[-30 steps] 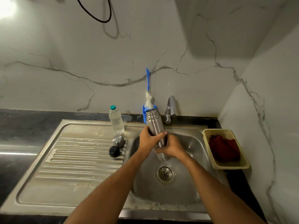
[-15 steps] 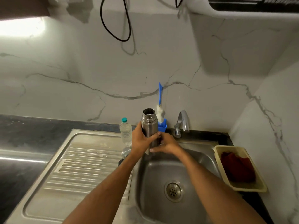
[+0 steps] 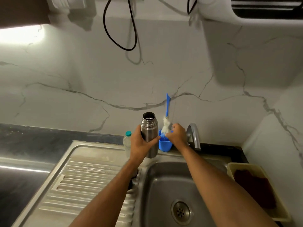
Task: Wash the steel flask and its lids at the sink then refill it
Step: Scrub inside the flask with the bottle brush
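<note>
The left hand (image 3: 142,145) is wrapped round the body of the steel flask (image 3: 148,133), holding it upright with its open mouth facing up, just over the back rim of the sink (image 3: 164,185). Right beside it, the right hand (image 3: 177,134) reaches to the bottle brush (image 3: 166,122) standing in the blue holder (image 3: 164,145); its fingers are curled at the white bristles, but I cannot tell from here whether they have closed on the brush or are only arriving.

The step looks like fetching the brush to scrub inside the flask. To do it well, I would say take the brush by its blue handle above the bristles, not by the wet head, so there is a firm grip and room to push it deep. Lift it straight up so the holder does not tip. The left hand's grip should stay firm and low on the flask, with the mouth tilted a little toward the right hand and over the basin so drips fall in.

The tap (image 3: 194,136) stands just beyond the right hand, and a plastic water bottle (image 3: 127,141) sits just behind the left hand. I cannot make out the lids clearly under the left forearm.
</note>
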